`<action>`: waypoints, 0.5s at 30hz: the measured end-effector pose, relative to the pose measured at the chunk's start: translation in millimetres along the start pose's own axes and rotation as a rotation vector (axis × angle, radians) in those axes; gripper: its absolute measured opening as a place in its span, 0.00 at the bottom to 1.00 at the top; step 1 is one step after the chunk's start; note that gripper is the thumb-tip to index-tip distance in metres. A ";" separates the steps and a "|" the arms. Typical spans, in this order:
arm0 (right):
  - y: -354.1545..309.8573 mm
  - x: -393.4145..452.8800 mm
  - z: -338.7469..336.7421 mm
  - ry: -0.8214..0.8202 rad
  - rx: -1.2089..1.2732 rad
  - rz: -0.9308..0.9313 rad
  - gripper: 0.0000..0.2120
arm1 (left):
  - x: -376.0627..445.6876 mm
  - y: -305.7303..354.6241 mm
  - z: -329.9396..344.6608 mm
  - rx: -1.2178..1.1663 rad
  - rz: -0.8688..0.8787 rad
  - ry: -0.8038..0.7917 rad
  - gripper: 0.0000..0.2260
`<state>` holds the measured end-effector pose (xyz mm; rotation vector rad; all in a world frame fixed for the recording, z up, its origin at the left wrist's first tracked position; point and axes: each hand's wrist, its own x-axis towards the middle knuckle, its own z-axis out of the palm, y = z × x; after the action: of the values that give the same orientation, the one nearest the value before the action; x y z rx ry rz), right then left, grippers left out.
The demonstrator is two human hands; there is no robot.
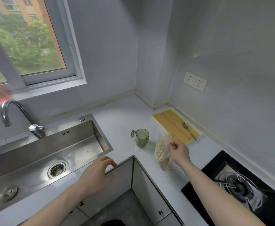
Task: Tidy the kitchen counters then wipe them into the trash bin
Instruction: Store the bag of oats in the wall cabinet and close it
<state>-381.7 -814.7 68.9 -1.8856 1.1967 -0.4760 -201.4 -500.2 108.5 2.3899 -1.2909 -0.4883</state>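
Note:
A clear plastic bag of pale dry food (pixel 162 154) lies on the white counter (pixel 122 121) near the inner corner. My right hand (pixel 179 152) pinches the bag's top edge with curled fingers. Just left of the bag stands a green translucent cup with a handle (pixel 141 137). A yellow tray (pixel 171 121) sits in the back corner with a metal spoon (pixel 189 130) lying in it. My left hand (pixel 97 175) hovers with relaxed fingers over the counter's front edge by the sink and holds nothing.
A steel sink (pixel 52 157) with a curved tap (pixel 16 115) fills the left. A black gas hob (pixel 241 188) with a burner is at the right. A double socket (pixel 194 81) is on the wall. Small crumbs dot the counter. A dark object (pixel 112 223) shows at the bottom edge.

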 end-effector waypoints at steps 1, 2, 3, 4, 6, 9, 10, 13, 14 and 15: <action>0.7 11.7 2.5 0.006 -0.001 0.015 0.06 | 4.6 -0.6 -0.8 0.000 -0.010 0.005 0.12; 1.6 23.6 4.9 0.006 -0.006 0.031 0.05 | 8.9 -0.9 -1.2 0.001 -0.018 0.013 0.12; 3.3 34.7 7.0 0.001 -0.019 0.048 0.05 | 12.8 -0.4 -1.5 -0.003 -0.026 0.020 0.12; 7.2 44.7 8.9 -0.007 -0.035 0.055 0.06 | 16.8 0.0 -0.9 -0.003 -0.031 0.024 0.12; 15.4 61.3 12.0 -0.018 -0.095 0.053 0.07 | 26.7 -0.8 -0.7 -0.001 -0.038 0.035 0.11; 37.0 81.3 12.5 -0.004 -0.163 0.099 0.07 | 39.5 -0.4 2.5 -0.010 -0.063 0.040 0.10; 44.0 86.0 11.1 0.014 -0.166 0.137 0.06 | 41.7 0.2 4.9 -0.013 -0.069 0.040 0.10; 52.4 93.5 3.8 0.067 -0.179 0.183 0.04 | 45.6 0.9 12.6 -0.009 -0.073 0.035 0.11; 51.1 94.3 0.6 0.067 -0.188 0.179 0.03 | 47.1 0.7 14.2 -0.011 -0.074 0.034 0.11; 49.3 94.4 -2.7 0.063 -0.197 0.167 0.03 | 49.4 0.5 15.7 -0.015 -0.075 0.031 0.11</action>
<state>-366.3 -908.2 20.2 -1.9254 1.4760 -0.3383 -183.6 -544.8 89.1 2.4302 -1.1843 -0.4792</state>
